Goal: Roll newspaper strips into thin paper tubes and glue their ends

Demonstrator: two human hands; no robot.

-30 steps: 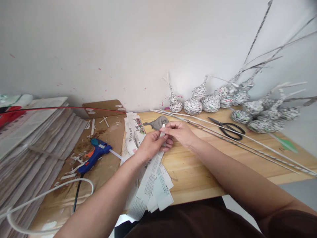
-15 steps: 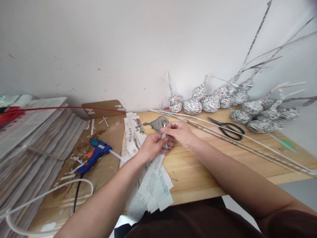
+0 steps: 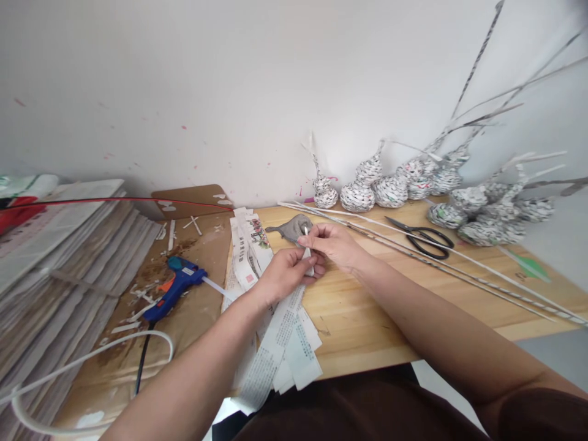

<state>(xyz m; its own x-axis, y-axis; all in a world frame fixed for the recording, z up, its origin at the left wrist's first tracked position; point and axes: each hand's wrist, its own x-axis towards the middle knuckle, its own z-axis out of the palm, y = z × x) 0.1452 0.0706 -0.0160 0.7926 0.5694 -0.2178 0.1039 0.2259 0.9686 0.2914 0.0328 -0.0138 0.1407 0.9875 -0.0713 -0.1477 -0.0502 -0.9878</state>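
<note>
A newspaper strip (image 3: 274,350) is pinched between my two hands, its upper end rolled into a thin white point. My left hand (image 3: 291,272) is closed around the rolled part from the left. Thumb and fingers of my right hand (image 3: 331,244) pinch the narrow tip. From my hands the strip runs down to the left, past the table's front edge. Beneath it lie other cut newspaper strips (image 3: 307,352), and more printed strips (image 3: 243,248) are spread left of my hands. A crumpled grey cloth (image 3: 291,229) lies just behind my fingers.
Left are a blue glue gun (image 3: 177,291) on cardboard (image 3: 202,331) and a tall newspaper stack (image 3: 73,275). Right lie black scissors (image 3: 427,241) and long paper rods (image 3: 459,264). Several woven paper gourds (image 3: 357,196) stand along the wall. A white cable (image 3: 92,354) loops at lower left.
The rolled tip has turned slightly between my fingers, and the strip's lower end has shifted a little down and left. Both hands stay in nearly the same place.
</note>
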